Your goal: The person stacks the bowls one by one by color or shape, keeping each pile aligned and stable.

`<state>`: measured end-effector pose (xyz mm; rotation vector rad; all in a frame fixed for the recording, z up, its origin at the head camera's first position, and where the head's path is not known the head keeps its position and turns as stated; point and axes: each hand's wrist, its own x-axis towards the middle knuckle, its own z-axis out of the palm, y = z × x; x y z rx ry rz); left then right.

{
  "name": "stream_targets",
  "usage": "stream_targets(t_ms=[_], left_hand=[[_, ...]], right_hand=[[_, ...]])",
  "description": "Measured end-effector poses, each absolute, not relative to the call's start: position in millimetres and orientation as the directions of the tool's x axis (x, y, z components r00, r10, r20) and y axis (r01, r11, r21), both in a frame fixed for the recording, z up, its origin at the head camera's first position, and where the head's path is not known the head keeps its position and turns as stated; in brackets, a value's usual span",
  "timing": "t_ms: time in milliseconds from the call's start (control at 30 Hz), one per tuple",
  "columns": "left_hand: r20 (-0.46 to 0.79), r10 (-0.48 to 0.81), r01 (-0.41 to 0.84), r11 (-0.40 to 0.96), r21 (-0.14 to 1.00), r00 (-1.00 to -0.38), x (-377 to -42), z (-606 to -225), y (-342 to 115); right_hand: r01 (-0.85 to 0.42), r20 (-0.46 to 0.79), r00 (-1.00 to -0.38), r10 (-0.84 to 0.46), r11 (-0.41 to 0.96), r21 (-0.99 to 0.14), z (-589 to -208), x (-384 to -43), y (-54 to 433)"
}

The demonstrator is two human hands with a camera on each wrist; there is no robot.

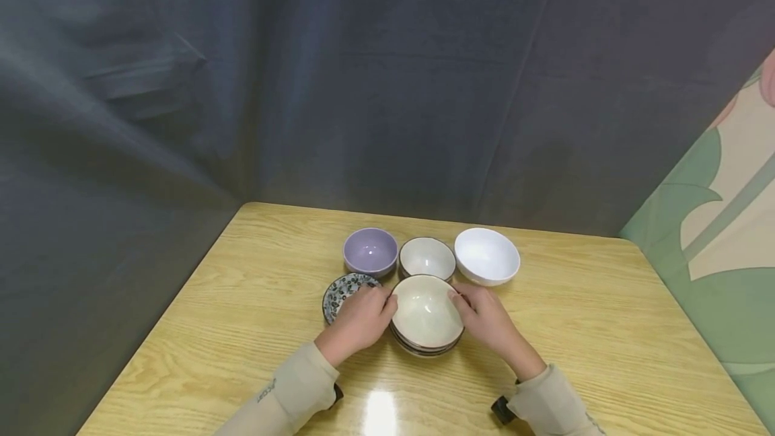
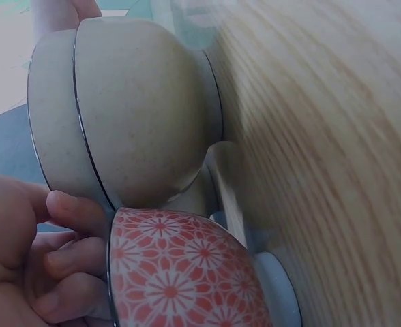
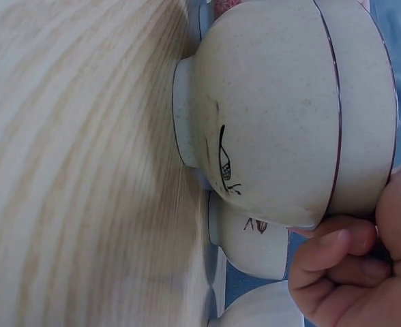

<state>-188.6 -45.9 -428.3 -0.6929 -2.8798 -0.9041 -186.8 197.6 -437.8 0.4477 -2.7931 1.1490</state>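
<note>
Dark cloth (image 1: 393, 86) hangs behind and to the left of a light wood-grain surface (image 1: 242, 328). At the left sits a flower-patterned bowl (image 1: 334, 298), partly hidden by the left hand (image 1: 363, 318), which pinches the left rim of the upper cream bowl (image 1: 426, 311) with thumb inside and fingers curled outside. Behind that hand stands a purple bowl (image 1: 371, 251). In the middle, the upper cream bowl sits nested in a lower cream bowl (image 3: 269, 109), whose foot rests on the surface; a smaller cream bowl (image 1: 427, 258) stands just behind. Farther right are a white bowl (image 1: 486, 256) and, nearer, the right hand (image 1: 487, 318), pinching the upper cream bowl's right rim. Leaf-printed fabric (image 1: 739, 221) covers the far right.
</note>
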Motion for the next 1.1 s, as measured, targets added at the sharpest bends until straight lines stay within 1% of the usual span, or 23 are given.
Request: stream_targets(t_ms=[200,533,867,1100], left_hand=[[0.173,0.408,0.433,0.721,0.541,-0.896,-189.2,-429.4,-44.7],[0.149,0.394,0.403,0.707,0.581,-0.907,-190.6,-427.4,-43.2],[0.162,0.39,0.409,0.712,0.571,-0.906,-192.9,-429.7,-41.7],[0.16,0.394,0.41,0.714,0.567,-0.905,-195.1,-429.9,-41.9]], right_hand=[[-0.299,0.191,-0.954,-0.231,0.676,-0.674,-438.9,-186.3,197.9],[-0.288,0.205,-0.958,-0.202,0.658,-0.696,-440.4,-184.4,196.3],[-0.205,0.136,-0.978,-0.156,0.648,-0.733,-438.1,-183.5,193.2],[-0.194,0.128,-0.981,-0.148,0.636,-0.747,-436.6,-181.8,192.8]])
